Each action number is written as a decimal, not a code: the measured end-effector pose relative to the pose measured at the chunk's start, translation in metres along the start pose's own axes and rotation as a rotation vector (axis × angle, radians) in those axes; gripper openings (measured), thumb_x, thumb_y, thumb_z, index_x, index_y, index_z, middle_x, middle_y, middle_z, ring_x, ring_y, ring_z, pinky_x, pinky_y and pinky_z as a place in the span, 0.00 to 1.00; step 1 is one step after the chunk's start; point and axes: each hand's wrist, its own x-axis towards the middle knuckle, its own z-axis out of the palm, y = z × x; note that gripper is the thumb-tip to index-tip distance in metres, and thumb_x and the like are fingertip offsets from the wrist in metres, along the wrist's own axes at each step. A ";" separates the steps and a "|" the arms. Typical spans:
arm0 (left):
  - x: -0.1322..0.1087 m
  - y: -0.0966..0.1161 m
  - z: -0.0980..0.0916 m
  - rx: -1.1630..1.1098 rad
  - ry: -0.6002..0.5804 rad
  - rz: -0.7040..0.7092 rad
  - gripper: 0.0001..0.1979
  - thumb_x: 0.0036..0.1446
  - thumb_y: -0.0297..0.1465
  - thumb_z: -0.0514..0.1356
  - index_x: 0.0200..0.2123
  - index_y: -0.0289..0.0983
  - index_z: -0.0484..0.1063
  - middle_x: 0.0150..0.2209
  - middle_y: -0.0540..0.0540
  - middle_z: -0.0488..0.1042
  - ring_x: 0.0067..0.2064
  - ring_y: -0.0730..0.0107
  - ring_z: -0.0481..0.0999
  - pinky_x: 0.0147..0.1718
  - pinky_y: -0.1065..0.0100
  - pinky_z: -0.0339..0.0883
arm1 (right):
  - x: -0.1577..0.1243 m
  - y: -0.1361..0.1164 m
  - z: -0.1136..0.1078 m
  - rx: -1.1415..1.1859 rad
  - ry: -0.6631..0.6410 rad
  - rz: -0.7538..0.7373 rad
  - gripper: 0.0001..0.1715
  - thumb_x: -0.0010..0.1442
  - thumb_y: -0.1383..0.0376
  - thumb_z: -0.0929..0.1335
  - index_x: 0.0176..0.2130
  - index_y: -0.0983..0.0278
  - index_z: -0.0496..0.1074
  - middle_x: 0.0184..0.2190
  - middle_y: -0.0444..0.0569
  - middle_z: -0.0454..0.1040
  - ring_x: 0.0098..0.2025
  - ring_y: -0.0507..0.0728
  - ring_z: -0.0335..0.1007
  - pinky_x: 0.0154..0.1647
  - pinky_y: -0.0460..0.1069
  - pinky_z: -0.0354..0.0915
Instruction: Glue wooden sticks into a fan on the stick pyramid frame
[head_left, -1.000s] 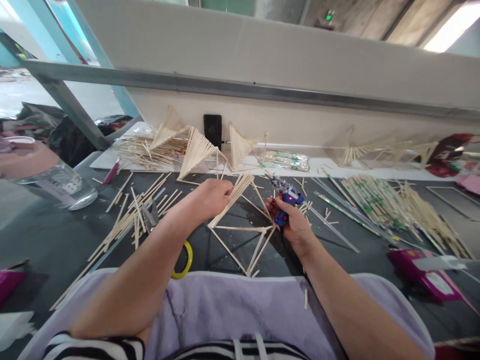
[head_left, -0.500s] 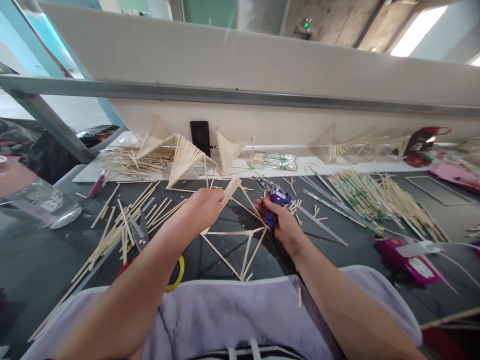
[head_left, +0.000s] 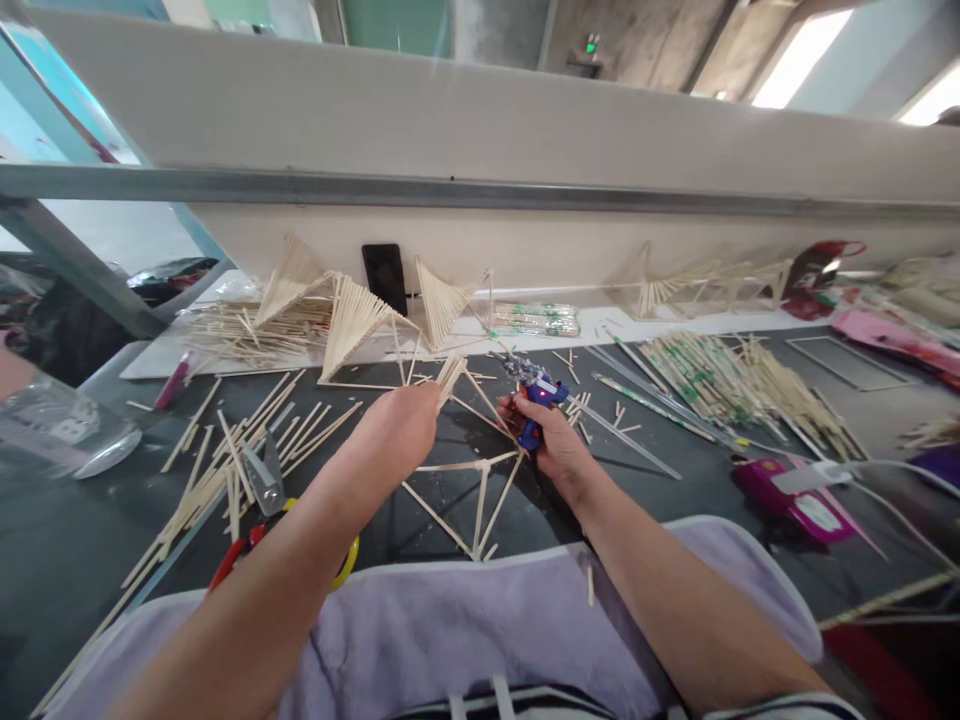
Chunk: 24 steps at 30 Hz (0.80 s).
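Observation:
My left hand [head_left: 409,420] is closed at the row of thin wooden sticks [head_left: 451,378] on the upper part of a stick frame [head_left: 480,500]; its fingertips are partly hidden. The frame's lower triangles rest on the dark table in front of me. In my right hand [head_left: 551,425] is a blue hot glue gun [head_left: 544,388], with a small red light showing and a clear glue stick [head_left: 626,437] coming out of its back. Its nozzle end is wrapped in crumpled foil and points up and left, beside the frame.
Scissors [head_left: 264,480] and loose sticks [head_left: 202,490] lie left, near a clear bottle [head_left: 67,430]. Finished-looking stick models [head_left: 360,320] and a black phone [head_left: 384,278] stand along the back. Bundled sticks [head_left: 697,385] and a magenta box with a white plug [head_left: 791,500] are at right.
The whole view has shifted slightly, so things appear farther left. My left hand is still at the sticks and my right hand still holds the glue gun.

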 end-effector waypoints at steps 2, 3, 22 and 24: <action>-0.001 0.003 -0.001 0.010 -0.012 -0.035 0.10 0.58 0.31 0.48 0.33 0.37 0.68 0.29 0.43 0.73 0.31 0.62 0.73 0.27 0.68 0.58 | 0.000 0.000 0.001 0.002 0.000 0.002 0.10 0.47 0.66 0.73 0.32 0.64 0.72 0.32 0.47 0.78 0.34 0.53 0.75 0.40 0.47 0.71; -0.001 0.004 -0.002 0.015 -0.022 -0.047 0.10 0.58 0.31 0.48 0.33 0.37 0.68 0.28 0.43 0.73 0.31 0.62 0.73 0.27 0.67 0.58 | 0.000 0.000 0.001 0.002 -0.002 0.001 0.10 0.47 0.66 0.73 0.32 0.64 0.72 0.32 0.47 0.78 0.34 0.53 0.75 0.40 0.47 0.71; -0.002 0.007 0.006 0.061 0.015 -0.040 0.11 0.59 0.31 0.46 0.34 0.37 0.67 0.31 0.42 0.73 0.34 0.63 0.74 0.31 0.67 0.62 | 0.002 0.001 -0.003 0.011 -0.017 0.003 0.09 0.48 0.67 0.73 0.33 0.65 0.72 0.32 0.47 0.78 0.34 0.53 0.75 0.41 0.48 0.71; -0.002 0.007 0.006 0.073 0.031 -0.029 0.10 0.59 0.31 0.46 0.34 0.37 0.66 0.32 0.42 0.73 0.34 0.62 0.74 0.30 0.67 0.62 | 0.002 0.001 -0.003 0.011 -0.020 0.003 0.09 0.48 0.66 0.73 0.33 0.65 0.72 0.32 0.46 0.78 0.34 0.53 0.75 0.41 0.48 0.71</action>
